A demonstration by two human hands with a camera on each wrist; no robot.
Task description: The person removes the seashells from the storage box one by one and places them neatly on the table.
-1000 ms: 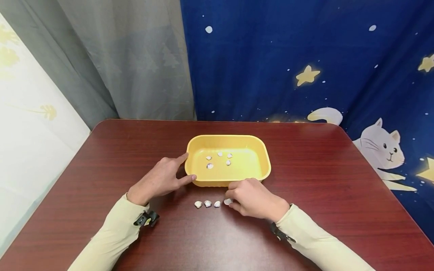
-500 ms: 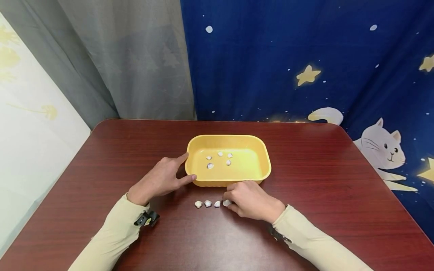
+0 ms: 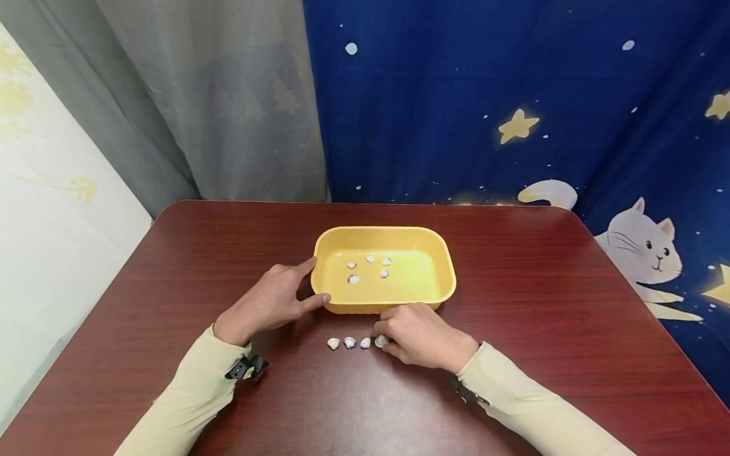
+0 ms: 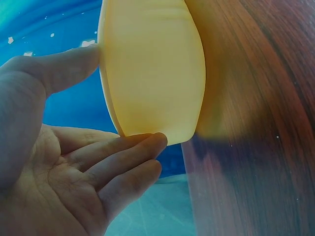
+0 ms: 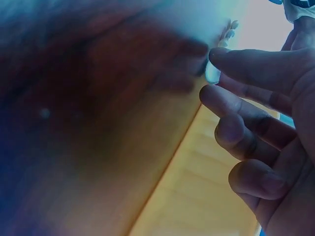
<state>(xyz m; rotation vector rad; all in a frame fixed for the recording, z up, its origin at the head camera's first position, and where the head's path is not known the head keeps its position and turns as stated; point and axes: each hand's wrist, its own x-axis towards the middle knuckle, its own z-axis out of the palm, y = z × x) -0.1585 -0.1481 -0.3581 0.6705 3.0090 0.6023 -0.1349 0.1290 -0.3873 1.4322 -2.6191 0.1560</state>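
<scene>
A yellow plastic basin [image 3: 393, 308] stands on the table, several small pale seashells [image 3: 353, 278] lying on its floor. My left hand [image 3: 272, 303] rests at its left end, thumb and fingers spread and fairly straight against rim and wall; in the left wrist view the fingertips touch the basin's end wall [image 4: 157, 73]. In front of the basin, several shells [image 3: 350, 342] lie in a row. At the row's right end my right hand [image 3: 424, 337] pinches a white seashell [image 3: 381, 341] between thumb and index finger, down at the tabletop. Its other fingers are curled in the right wrist view.
The dark red wooden table [image 3: 542, 285] extends on all sides of the basin. Behind it hang a grey curtain [image 3: 239, 126] and a blue curtain [image 3: 422, 114] with stars and a cat. Each wrist wears a black strap [image 3: 246, 367].
My right hand has shifted slightly left with the shell, bringing it closer to the row and in line with it. The left hand and basin have stayed put.
</scene>
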